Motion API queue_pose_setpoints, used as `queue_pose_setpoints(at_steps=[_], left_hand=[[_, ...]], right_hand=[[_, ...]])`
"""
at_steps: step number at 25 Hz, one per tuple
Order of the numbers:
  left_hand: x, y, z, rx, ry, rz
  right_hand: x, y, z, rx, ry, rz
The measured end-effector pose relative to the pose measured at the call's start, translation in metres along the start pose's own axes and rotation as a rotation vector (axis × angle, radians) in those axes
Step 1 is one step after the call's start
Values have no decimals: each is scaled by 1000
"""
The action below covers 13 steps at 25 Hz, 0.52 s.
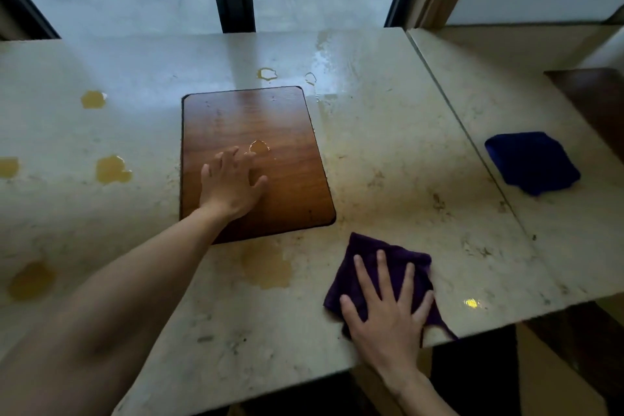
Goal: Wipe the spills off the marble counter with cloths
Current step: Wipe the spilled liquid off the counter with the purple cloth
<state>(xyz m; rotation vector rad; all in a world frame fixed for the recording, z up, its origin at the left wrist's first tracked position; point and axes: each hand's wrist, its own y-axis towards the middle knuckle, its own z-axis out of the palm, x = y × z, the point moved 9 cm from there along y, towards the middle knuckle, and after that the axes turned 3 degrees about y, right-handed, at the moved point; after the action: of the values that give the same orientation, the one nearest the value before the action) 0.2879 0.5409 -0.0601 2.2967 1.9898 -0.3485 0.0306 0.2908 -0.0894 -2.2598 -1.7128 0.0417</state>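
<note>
Purple cloth [381, 273]: lying at the marble counter [388, 152] near edge, right hand [388, 311] pressing flat, fingers spread. Left hand [233, 182]: resting open on wooden board [287, 132]. Blue cloth [531, 162]: sitting far right. Yellow spills [113, 169]: pooling leftward.

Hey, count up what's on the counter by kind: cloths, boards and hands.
Cloths: 2, purple cloth and blue cloth
Wooden board: 1
Hands: 2, left hand and right hand
Total: 5
</note>
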Motion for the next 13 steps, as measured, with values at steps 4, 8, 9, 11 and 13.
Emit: queue_pose_setpoints(at_steps=[4, 8, 9, 11, 13], left_hand=[[27, -3, -9, -48, 90, 121], [34, -17, 1, -45, 137, 189], [35, -17, 3, -43, 138, 177], [37, -16, 6, -32, 129, 155], [37, -17, 9, -11, 113, 149]], right_hand=[[25, 18, 4, -52, -2, 25], [50, 125, -20, -17, 16, -2], [58, 162, -28, -25, 23, -18], [78, 232, -55, -130, 26, -56], [101, 306, -73, -107, 37, -90]])
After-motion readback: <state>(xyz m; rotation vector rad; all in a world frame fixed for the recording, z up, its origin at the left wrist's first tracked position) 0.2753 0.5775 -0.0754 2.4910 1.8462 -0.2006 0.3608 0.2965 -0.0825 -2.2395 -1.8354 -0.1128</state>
